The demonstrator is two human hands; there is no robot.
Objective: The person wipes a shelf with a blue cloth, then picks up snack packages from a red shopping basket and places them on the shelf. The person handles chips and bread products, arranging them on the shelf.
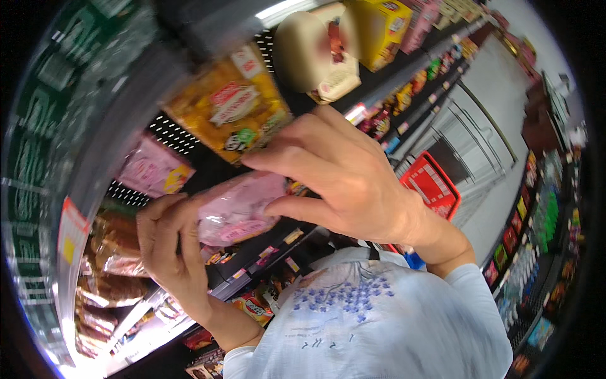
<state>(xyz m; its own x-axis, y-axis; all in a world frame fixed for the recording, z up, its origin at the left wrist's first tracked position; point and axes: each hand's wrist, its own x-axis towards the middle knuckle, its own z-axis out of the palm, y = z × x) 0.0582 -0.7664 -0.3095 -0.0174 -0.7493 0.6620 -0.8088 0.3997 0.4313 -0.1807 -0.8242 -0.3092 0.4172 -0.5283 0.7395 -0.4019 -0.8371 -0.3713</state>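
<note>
A pink plastic-wrapped food package (241, 208) is held up between my two hands in front of a shelf. My left hand (173, 246) grips its left end, with the fingers bent around that edge. At its right end is my right hand (345, 175), the thumb lying on the wrapper and the index finger along the upper side. Just beyond my right fingers stands a yellow-orange food package (232, 104) with a red and white label. Another pink package (154, 166) rests on the shelf to the left.
Boxed snacks, among them a yellow box (386, 35), line the shelf farther along. Brown wrapped packages (118, 241) lie by my left hand. A metal shopping cart (466, 128) with a red panel (432, 187) stands in the aisle, opposite another stocked shelf (525, 256).
</note>
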